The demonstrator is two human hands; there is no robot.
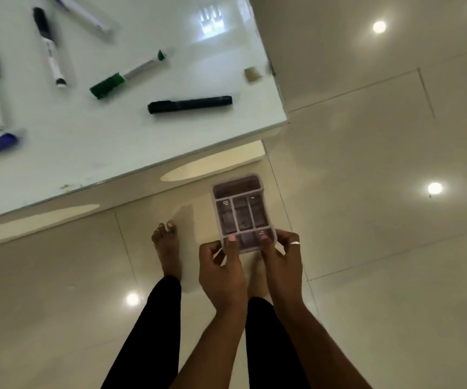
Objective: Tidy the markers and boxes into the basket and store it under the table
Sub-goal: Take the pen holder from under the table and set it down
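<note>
Person's got the lilac divided basket (240,209) held over the floor (367,220), just off the tabletop (142,141) corner. Left grip (221,273) and right grip (281,262) both pinch its near rim. Green marker (127,75) and black marker (190,104) lie loose up top.

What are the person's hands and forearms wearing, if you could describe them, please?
Both forearms are bare, with no sleeves, watch or bracelet in view. The right hand wears a plain silver-coloured ring on one finger. The left hand shows no ring. The fingernails appear to carry pale pink polish.
</note>
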